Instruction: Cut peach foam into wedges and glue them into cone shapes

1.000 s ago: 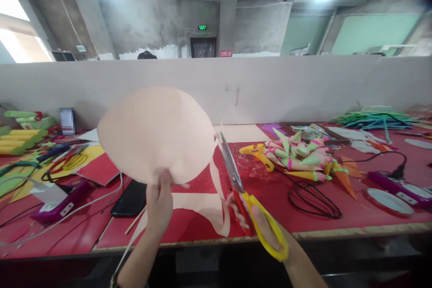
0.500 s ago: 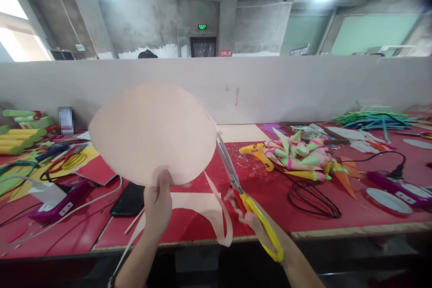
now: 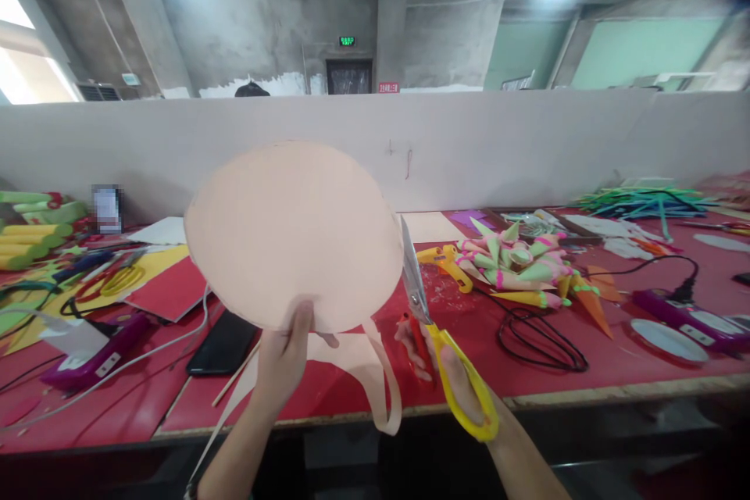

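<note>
My left hand (image 3: 287, 355) pinches the lower edge of a pale peach, roughly oval sheet (image 3: 296, 238), thumb in front and fingers behind. The sheet is held up above the table. Scissors (image 3: 430, 320) with yellow and red handles are in my right hand (image 3: 448, 367), its fingers wrapped through the handles. Their blades point up beside the sheet's right edge; whether they touch it I cannot tell. A curled peach offcut strip (image 3: 387, 398) lies below the sheet at the table's front edge.
A yellow glue gun (image 3: 448, 262) and a pile of green and pink paper cones (image 3: 516, 258) lie to the right, with a black cable (image 3: 544, 344). On the left are a black phone (image 3: 219, 348) and a purple power strip (image 3: 102, 351). A grey partition (image 3: 498, 148) stands behind.
The oval sheet has moved right and turned slightly in my left hand. The scissors have shifted right, their blades now more upright, and their handles have opened wider.
</note>
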### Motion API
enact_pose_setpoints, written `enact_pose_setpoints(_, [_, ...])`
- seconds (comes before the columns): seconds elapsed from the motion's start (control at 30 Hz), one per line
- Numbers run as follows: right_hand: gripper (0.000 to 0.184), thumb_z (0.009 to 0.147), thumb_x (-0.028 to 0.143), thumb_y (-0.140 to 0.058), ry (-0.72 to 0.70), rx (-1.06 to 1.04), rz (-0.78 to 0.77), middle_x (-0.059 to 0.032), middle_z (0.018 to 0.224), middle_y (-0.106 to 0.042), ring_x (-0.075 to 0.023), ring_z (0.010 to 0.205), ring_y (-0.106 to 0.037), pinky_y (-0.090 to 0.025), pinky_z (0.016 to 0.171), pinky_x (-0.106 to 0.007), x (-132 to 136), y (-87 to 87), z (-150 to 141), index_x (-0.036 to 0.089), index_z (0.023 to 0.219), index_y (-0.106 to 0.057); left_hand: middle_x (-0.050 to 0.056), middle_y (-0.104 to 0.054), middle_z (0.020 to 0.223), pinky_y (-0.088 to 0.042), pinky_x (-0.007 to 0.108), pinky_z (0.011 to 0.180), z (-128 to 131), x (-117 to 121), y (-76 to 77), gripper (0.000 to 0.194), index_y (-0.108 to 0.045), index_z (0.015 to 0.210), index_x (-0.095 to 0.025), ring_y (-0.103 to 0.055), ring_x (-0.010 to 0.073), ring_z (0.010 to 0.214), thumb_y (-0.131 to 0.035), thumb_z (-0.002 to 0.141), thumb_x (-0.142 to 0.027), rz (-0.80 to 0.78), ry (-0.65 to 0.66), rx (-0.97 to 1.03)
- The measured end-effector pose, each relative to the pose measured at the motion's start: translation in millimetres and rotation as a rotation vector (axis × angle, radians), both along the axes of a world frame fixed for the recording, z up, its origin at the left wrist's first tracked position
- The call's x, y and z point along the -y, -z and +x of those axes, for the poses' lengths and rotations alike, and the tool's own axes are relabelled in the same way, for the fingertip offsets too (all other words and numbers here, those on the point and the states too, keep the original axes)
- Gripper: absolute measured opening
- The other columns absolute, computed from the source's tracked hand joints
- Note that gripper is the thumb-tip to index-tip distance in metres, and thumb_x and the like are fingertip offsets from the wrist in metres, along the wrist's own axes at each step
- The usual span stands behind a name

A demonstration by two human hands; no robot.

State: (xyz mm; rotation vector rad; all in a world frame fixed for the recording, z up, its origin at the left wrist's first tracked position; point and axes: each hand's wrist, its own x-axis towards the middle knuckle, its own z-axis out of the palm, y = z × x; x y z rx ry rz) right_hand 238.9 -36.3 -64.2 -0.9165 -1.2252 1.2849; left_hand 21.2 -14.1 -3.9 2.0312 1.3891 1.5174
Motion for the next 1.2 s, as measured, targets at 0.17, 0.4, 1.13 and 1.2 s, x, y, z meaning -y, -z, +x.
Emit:
enact_pose_setpoints(0.17, [0.045,0.078,0.061,-0.038,-0.066,-0.047,0.025,0.0013,0.065,-0.039,-0.0096,0.051,-0.034,-0.031,0.044,-0.022,4.4,-16.6,-4.5,0.020,0.087,-0.053,-0.004,-0.051,0.039,-0.041,0.018,0.069,0.2,1.2,-3.6,0.042,-0.049,0.049,-0.019,-0.050,0.0091,0.049,-0.033,0.087,-0.023,-0.023,0.050,0.027])
enact_pose_setpoints(0.4, [0.048,0.080,0.063,-0.031,-0.108,-0.038,0.002,0.0044,0.060,-0.035,-0.0059,0.045,-0.027,-0.024,0.041,-0.020,5.4,-20.6,-7.1,0.018,0.077,-0.048,-0.005,-0.047,0.038,-0.040,0.017,0.062,-6.3,-0.4,-2.5,0.043,-0.047,0.047,-0.018,-0.047,0.0084,0.047,-0.035,0.087,-0.025,-0.076,0.041,0.093])
enact_pose_setpoints(1.13, [0.049,0.077,0.065,-0.033,-0.038,0.033,-0.112,0.0083,0.048,-0.027,-0.0042,0.037,-0.021,-0.017,0.037,-0.018,7.3,-21.6,-10.3,0.018,0.068,-0.043,-0.003,-0.044,0.034,-0.036,0.019,0.047,-13.4,-6.0,-1.1,0.048,-0.042,0.041,-0.018,-0.045,0.0094,0.042,-0.037,0.085,-0.038,-0.134,-0.226,0.182])
enact_pose_setpoints(1.2, [0.048,0.075,0.065,-0.036,-0.053,0.032,-0.122,0.0076,0.050,-0.029,-0.0044,0.039,-0.023,-0.019,0.038,-0.019,6.2,-19.7,-9.6,0.018,0.069,-0.044,-0.003,-0.043,0.033,-0.035,0.018,0.044,-15.1,-6.5,-1.5,0.048,-0.044,0.041,-0.017,-0.044,0.0089,0.039,-0.038,0.084,-0.038,-0.131,-0.275,0.183])
